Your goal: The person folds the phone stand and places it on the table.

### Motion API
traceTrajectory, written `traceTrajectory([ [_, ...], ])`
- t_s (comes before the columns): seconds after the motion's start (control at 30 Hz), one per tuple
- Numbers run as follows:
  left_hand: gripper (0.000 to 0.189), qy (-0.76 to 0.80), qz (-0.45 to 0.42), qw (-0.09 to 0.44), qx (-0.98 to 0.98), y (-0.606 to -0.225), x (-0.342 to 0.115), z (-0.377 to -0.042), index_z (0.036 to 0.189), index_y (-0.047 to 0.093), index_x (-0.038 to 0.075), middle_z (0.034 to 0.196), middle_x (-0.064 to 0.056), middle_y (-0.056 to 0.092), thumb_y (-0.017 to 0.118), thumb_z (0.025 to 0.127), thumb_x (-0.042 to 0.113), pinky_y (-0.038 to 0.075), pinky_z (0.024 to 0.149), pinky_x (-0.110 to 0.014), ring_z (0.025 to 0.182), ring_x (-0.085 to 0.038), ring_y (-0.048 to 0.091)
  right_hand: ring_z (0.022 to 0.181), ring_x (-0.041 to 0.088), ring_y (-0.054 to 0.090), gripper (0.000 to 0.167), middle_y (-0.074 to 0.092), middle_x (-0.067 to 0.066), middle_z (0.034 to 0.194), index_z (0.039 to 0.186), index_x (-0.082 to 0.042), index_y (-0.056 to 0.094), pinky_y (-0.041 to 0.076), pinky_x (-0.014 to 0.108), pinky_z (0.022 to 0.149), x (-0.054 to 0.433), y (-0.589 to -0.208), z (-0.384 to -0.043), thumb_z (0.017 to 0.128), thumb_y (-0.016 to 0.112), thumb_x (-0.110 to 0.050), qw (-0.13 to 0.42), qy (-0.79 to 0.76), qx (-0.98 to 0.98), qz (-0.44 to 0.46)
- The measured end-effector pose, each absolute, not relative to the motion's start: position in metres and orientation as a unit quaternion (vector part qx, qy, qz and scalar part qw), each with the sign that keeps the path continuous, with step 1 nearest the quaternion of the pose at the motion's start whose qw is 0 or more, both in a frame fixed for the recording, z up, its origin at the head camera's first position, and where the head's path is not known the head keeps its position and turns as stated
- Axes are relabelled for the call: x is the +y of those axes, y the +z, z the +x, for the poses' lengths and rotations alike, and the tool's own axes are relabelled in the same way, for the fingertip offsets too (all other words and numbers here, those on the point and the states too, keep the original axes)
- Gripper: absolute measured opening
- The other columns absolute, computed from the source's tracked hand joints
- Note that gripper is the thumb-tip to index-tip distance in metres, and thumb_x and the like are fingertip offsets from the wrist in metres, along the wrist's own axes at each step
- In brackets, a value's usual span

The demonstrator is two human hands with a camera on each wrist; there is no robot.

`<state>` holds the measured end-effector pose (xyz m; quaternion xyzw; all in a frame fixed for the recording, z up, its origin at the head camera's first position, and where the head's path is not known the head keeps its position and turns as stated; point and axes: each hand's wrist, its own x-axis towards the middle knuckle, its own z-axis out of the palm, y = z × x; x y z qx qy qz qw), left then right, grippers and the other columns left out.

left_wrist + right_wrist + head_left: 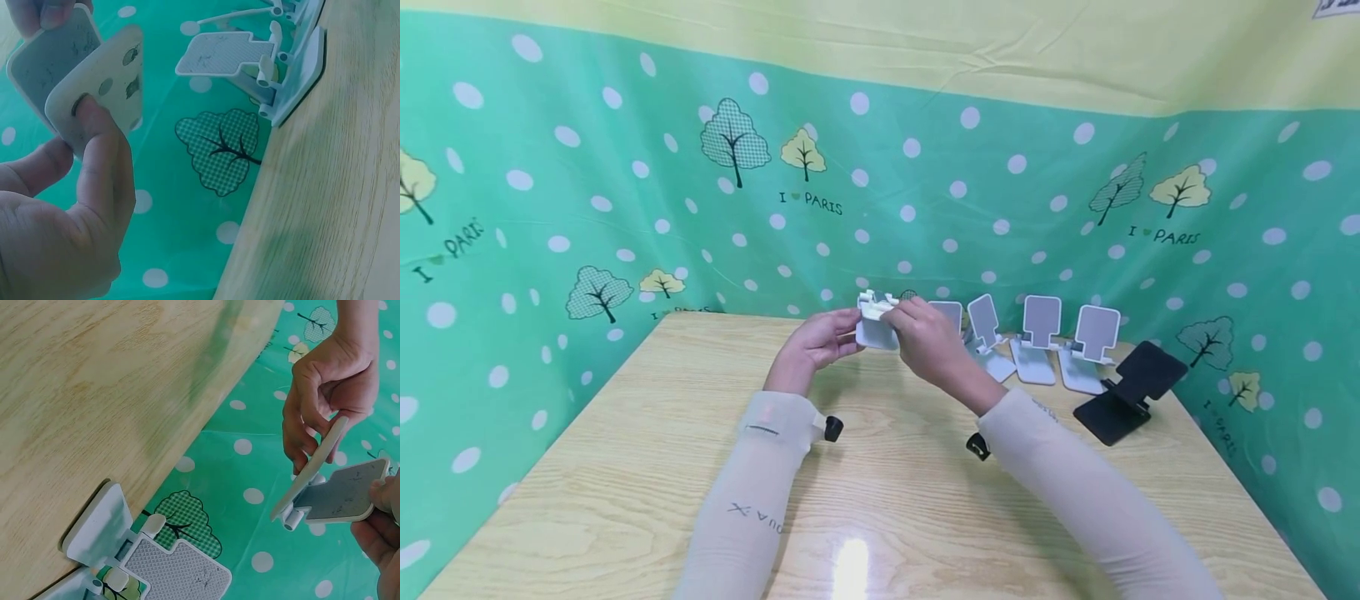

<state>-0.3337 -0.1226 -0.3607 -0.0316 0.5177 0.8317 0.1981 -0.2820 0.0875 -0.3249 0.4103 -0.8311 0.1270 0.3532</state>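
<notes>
**White folding stand (876, 334) pinched between a person's left hand (818, 340) and right hand (928, 340)**

Both hands are clamped on the same stand, held up near the far edge of a wooden table (625, 450). The left hand pinches a plain white panel (94, 72), and the right hand pinches a grey-faced panel (344, 487) between thumb and fingers.

From the head, the right hand covers part of the stand, and the panels are hard to tell apart. The left wrist view shows what is hidden there: oval marks (105, 86) on the plain panel's outer face, with a fingertip pressed beside a dark curved slot (79, 104). The right wrist view alone gives the hinge (292, 519) clearly, with the two panels spread at an angle from it.

To the right of the hands, four white stands (1036, 367) stand in a row, the first partly behind the right hand. The right wrist view brings out a cross-hatched texture on the nearest one's grey face. Only the head view takes in the black stand (1112, 417) at the row's right end, and the person's pale sleeves (737, 500).

Behind everything hangs a green cloth (887, 237) with white dots, trees and "I PARIS" lettering.
</notes>
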Motion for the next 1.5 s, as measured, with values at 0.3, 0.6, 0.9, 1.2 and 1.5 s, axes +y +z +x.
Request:
traceTrajectory([
  [0.3, 0.043, 0.838, -0.045, 0.201, 0.506, -0.362, -0.123, -0.335, 0.15, 0.046, 0.002, 0.149, -0.021, 0.049, 0.048, 0.108, 0.011, 0.051, 0.106, -0.041, 0.121, -0.033, 0.057, 0.09, 0.025, 0.067, 0.028, 0.075, 0.01, 0.1, 0.101, -0.003, 0.075, 0.06, 0.032, 0.08, 0.085, -0.327, -0.281, 0.078, 0.071, 0.014, 0.35, 0.105, -0.833, 0.416],
  [0.6, 0.042, 0.842, -0.05, 0.2, 0.499, -0.363, -0.123, -0.334, 0.15, 0.045, 0.001, 0.135, -0.018, 0.057, 0.047, 0.109, 0.011, 0.062, 0.081, -0.034, 0.095, -0.025, 0.069, 0.087, 0.023, 0.066, 0.034, 0.075, 0.009, 0.1, 0.102, -0.004, 0.076, 0.059, 0.03, 0.074, 0.082, -0.336, -0.281, 0.075, 0.072, 0.015, 0.344, 0.086, -0.835, 0.422],
  [0.9, 0.03, 0.853, -0.065, 0.207, 0.474, -0.361, -0.125, -0.336, 0.135, 0.055, 0.003, 0.124, -0.017, 0.062, 0.05, 0.109, 0.016, 0.063, 0.08, -0.035, 0.09, -0.026, 0.071, 0.081, 0.021, 0.063, 0.027, 0.075, 0.007, 0.096, 0.101, -0.005, 0.077, 0.054, 0.026, 0.064, 0.079, -0.336, -0.278, 0.08, 0.071, 0.011, 0.336, 0.075, -0.836, 0.427],
  [1.2, 0.041, 0.85, -0.068, 0.21, 0.478, -0.359, -0.123, -0.335, 0.141, 0.053, 0.005, 0.136, -0.018, 0.057, 0.061, 0.104, 0.022, 0.062, 0.081, -0.035, 0.096, -0.028, 0.07, 0.081, 0.021, 0.063, 0.031, 0.075, 0.006, 0.096, 0.101, -0.005, 0.078, 0.053, 0.025, 0.063, 0.078, -0.337, -0.278, 0.078, 0.069, 0.014, 0.332, 0.071, -0.84, 0.423],
  [1.5, 0.048, 0.853, -0.08, 0.21, 0.47, -0.361, -0.123, -0.335, 0.146, 0.048, 0.0, 0.142, -0.021, 0.056, 0.064, 0.101, 0.01, 0.061, 0.089, -0.036, 0.098, -0.027, 0.07, 0.08, 0.02, 0.062, 0.034, 0.074, 0.004, 0.09, 0.097, -0.01, 0.079, 0.054, 0.027, 0.059, 0.074, -0.338, -0.277, 0.076, 0.066, 0.014, 0.322, 0.055, -0.848, 0.418],
])
